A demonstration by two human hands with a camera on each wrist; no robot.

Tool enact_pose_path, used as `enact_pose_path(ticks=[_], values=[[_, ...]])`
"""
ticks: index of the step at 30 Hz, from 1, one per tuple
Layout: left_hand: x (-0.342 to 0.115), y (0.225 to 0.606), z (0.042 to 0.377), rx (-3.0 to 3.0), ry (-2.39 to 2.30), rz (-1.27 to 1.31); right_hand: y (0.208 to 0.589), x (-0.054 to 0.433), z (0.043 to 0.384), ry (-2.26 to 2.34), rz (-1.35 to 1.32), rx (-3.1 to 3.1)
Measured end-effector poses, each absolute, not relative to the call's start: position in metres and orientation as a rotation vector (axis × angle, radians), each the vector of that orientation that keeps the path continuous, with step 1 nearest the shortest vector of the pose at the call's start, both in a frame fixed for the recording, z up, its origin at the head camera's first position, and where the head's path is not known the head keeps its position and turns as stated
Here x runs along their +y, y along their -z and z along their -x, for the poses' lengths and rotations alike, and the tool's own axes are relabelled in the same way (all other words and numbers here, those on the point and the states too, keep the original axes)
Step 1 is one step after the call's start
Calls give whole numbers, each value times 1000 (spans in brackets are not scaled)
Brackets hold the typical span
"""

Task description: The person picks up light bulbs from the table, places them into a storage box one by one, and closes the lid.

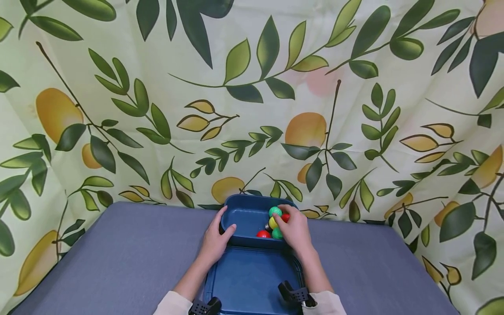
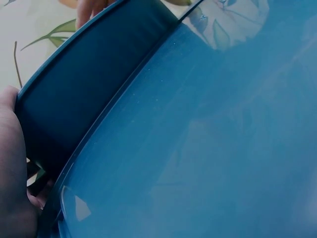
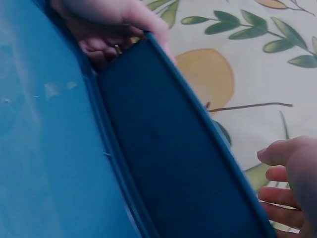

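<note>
A blue bin stands at the table's back. My left hand grips its left end, thumb toward the inside and fingers along the outer side. In the left wrist view, that hand holds the end of the bin's dark front wall. My right hand is over the bin's right end. There lie a textured green ball, a yellow bulb with a screw base, another green ball and red balls. In the right wrist view, the right hand's loosely bent fingers show nothing between them.
A larger glossy blue tray or lid lies right in front of the bin, under the forearms. Both stand on a grey-blue table. A leaf-and-fruit patterned cloth hangs close behind the bin and along both sides.
</note>
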State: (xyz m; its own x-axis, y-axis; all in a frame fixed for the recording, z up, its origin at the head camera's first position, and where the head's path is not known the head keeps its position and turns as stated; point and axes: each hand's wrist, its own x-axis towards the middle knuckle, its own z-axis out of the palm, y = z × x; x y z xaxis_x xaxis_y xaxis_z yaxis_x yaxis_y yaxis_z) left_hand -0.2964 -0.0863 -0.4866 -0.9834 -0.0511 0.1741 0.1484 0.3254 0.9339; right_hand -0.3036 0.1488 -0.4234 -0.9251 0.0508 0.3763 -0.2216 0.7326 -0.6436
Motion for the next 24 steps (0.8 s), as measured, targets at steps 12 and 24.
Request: enact_pose_path(ticks=[12,24], values=[[-89,484,297,-2407,1737,97,402,177,298,-1075,-32,-2514],[-87,483,293,-2447,1675,117,403,205,282,-1077,8,-2548]])
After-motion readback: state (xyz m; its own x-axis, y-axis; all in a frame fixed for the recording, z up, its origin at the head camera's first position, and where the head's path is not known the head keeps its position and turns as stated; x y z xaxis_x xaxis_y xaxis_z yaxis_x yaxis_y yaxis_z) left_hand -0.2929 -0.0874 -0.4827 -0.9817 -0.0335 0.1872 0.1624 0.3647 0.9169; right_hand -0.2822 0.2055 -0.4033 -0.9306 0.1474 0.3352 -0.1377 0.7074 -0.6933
